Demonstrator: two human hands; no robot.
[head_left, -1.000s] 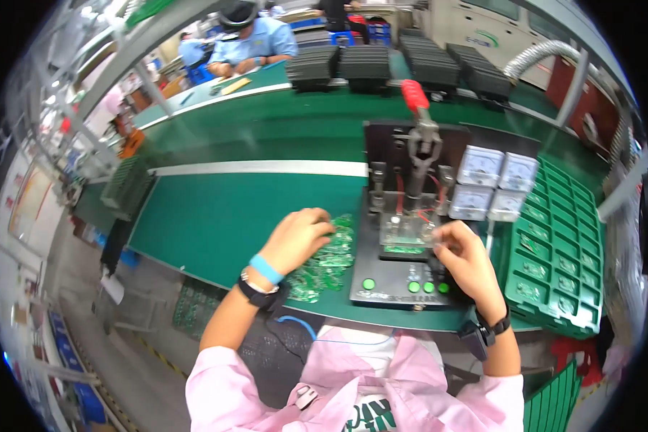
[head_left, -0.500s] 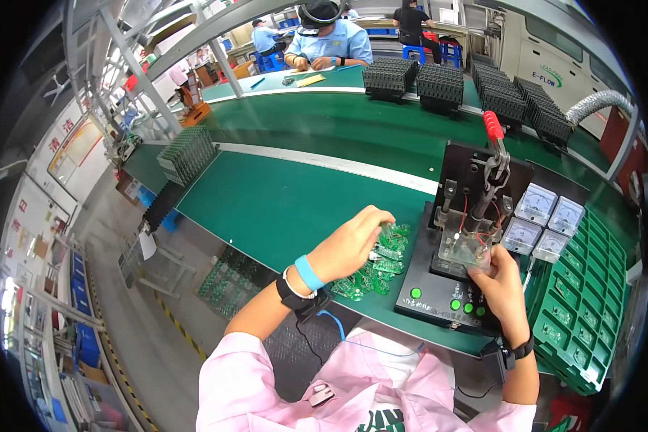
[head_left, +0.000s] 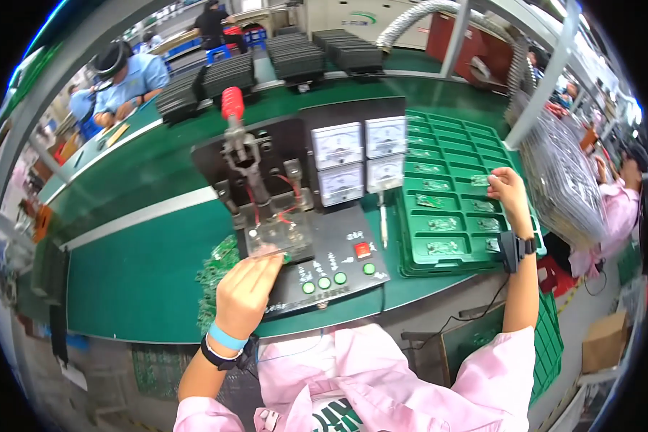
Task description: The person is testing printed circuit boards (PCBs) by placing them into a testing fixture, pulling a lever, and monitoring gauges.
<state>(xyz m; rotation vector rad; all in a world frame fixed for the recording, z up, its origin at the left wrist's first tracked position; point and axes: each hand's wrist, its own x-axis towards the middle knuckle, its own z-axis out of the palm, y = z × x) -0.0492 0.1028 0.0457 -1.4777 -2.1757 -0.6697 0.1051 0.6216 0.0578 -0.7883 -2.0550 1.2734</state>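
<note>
My left hand (head_left: 246, 291) is closed on a small green circuit board (head_left: 286, 255) and holds it at the clear seat of a black test fixture (head_left: 306, 237). The fixture has a red-handled lever (head_left: 232, 108), three white dial meters (head_left: 360, 158) and green buttons (head_left: 324, 283). My right hand (head_left: 507, 191) reaches out over a green compartment tray (head_left: 453, 183) and pinches a small green board (head_left: 480, 180) just above one of its pockets. A pile of loose green boards (head_left: 219, 270) lies left of the fixture.
A green conveyor belt (head_left: 137, 237) runs across the bench. Black trays (head_left: 295, 57) are stacked behind the fixture. A silvery bagged stack (head_left: 561, 180) stands right of the tray. Other people work at the back left (head_left: 126, 83) and far right (head_left: 619, 201).
The view swung to the right. My right hand left the fixture and moved out over the green tray with a board. My left hand came from the loose pile to the fixture seat.
</note>
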